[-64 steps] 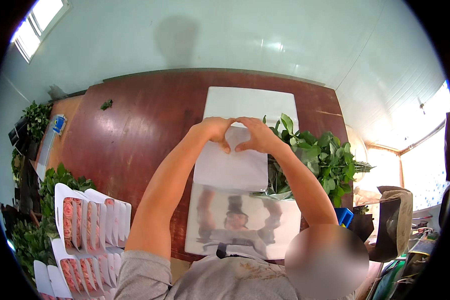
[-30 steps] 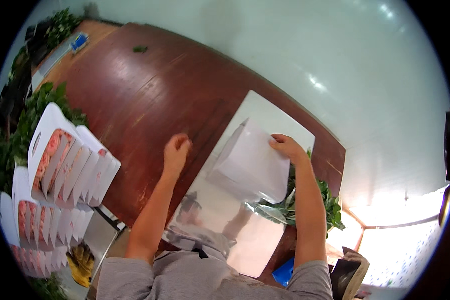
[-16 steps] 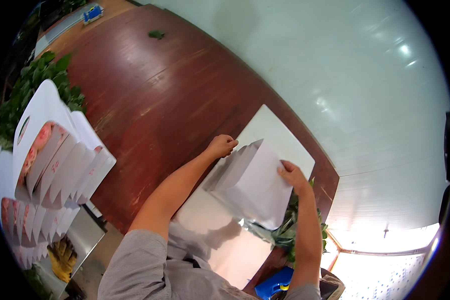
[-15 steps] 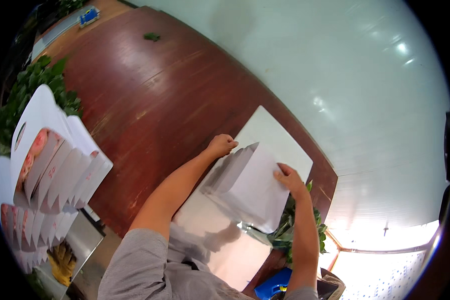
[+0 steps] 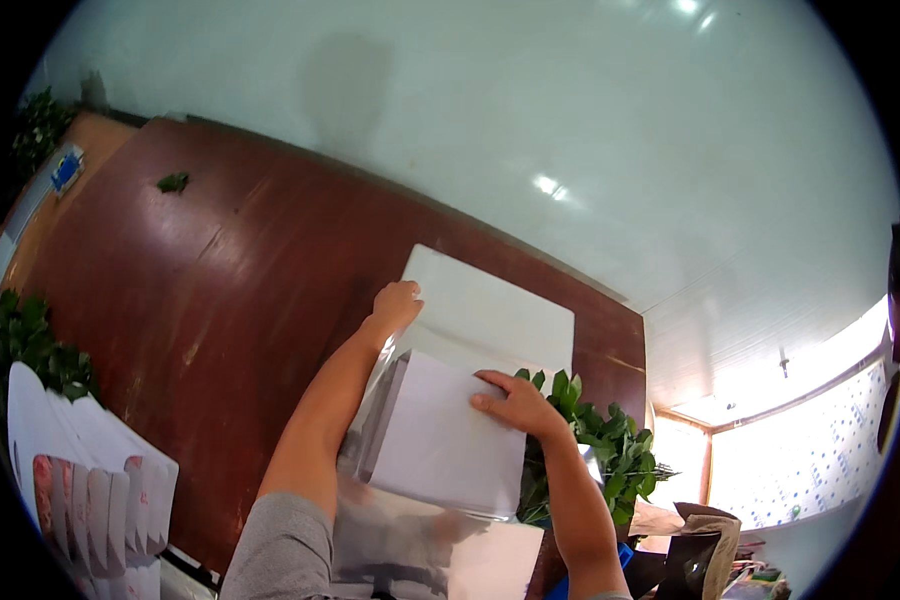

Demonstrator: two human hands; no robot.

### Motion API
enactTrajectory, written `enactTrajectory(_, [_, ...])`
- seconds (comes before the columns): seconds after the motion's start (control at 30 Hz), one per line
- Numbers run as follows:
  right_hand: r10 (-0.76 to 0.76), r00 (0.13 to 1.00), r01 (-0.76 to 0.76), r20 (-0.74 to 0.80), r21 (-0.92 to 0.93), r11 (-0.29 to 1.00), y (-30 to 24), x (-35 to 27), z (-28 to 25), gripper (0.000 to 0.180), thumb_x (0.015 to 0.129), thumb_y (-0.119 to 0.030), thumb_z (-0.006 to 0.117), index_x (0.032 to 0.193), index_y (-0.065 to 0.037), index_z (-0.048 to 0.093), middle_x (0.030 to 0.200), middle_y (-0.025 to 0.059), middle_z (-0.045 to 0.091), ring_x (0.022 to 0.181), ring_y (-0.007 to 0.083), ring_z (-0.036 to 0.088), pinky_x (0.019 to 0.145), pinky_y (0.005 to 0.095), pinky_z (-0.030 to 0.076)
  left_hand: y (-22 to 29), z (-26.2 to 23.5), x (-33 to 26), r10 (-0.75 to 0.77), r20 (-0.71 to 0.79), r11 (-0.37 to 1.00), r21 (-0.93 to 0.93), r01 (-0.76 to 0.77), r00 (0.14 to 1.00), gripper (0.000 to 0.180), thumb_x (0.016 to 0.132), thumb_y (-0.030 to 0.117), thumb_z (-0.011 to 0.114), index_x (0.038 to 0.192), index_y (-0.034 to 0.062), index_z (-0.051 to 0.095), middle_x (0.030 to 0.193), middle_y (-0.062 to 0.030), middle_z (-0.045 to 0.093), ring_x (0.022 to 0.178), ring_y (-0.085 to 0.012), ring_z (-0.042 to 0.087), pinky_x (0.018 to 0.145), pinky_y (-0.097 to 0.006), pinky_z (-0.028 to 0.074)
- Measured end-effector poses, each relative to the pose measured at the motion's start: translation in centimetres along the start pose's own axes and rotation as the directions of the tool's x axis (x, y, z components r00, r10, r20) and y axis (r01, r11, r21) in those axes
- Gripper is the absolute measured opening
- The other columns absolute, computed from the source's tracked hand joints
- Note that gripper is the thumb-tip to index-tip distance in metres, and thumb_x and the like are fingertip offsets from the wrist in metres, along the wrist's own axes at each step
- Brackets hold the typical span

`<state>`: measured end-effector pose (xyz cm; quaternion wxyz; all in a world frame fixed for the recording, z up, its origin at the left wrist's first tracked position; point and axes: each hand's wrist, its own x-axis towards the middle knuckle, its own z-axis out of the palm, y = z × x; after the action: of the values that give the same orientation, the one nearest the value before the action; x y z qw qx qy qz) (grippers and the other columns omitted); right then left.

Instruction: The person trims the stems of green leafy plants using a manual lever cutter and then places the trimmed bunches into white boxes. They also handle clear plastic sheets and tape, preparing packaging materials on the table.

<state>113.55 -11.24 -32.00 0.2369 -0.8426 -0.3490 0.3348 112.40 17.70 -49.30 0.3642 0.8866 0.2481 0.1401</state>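
Note:
In front of me a thick white stack (image 5: 448,435), perhaps of paper or cards, lies tilted on a shiny clear plastic sheet (image 5: 400,530). My right hand (image 5: 518,402) grips the stack by its far right corner, with the thumb on its upper face and the fingers at the far edge. Higher up, my left hand (image 5: 398,303) is closed at the left edge of a white board (image 5: 495,305). Beneath its fingers runs what looks like an edge of clear plastic; the pinched part is mostly hidden. The board lies flat under the plastic and the stack.
A reddish-brown table (image 5: 230,290) extends to the left and back, meeting a pale wall (image 5: 530,120). Stacked white printed cards (image 5: 90,480) stand at lower left beside leaves (image 5: 40,345). Leafy stems (image 5: 610,440) lie right of my right hand, near a brown bag (image 5: 705,555).
The whole view has swung, so the table and wall appear shifted. The white stack has come nearer me and down the board. My right hand still holds it; my left stays at the board's edge.

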Motion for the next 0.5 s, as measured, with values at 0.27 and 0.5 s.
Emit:
enactTrajectory(0.27, [-0.154, 0.976, 0.146, -0.153, -0.066, 0.987, 0.6, -2.1, 2.2, 0.056, 0.087, -0.049, 0.069, 0.128, -0.010, 0.064, 0.127, 0.0150, 0.065, 0.120, 0.0341, 0.057, 0.103, 0.0415, 0.044, 0.4, 0.8, 4.5, 0.037, 0.046, 0.965, -0.261, -0.024, 0.998, 0.030, 0.083, 0.007, 0.063, 0.112, 0.0054, 0.071, 0.101, -0.0141, 0.073, 0.094, -0.0293, 0.070, 0.081, -0.039, 0.056])
enactTrajectory(0.5, [-0.225, 0.938, 0.275, -0.263, 0.168, 0.947, 1.5, -4.6, 0.7, 0.045, 0.087, -0.031, 0.074, 0.124, -0.007, 0.065, 0.119, 0.0157, 0.067, 0.106, 0.0333, 0.063, 0.093, 0.0390, 0.050, 10.2, -9.8, 0.9, 0.189, 0.314, 0.576, -0.803, 0.154, 0.931, 0.034, 0.087, -0.002, 0.061, 0.121, -0.0039, 0.060, 0.107, -0.0147, 0.069, 0.100, -0.0205, 0.067, 0.089, -0.032, 0.056])
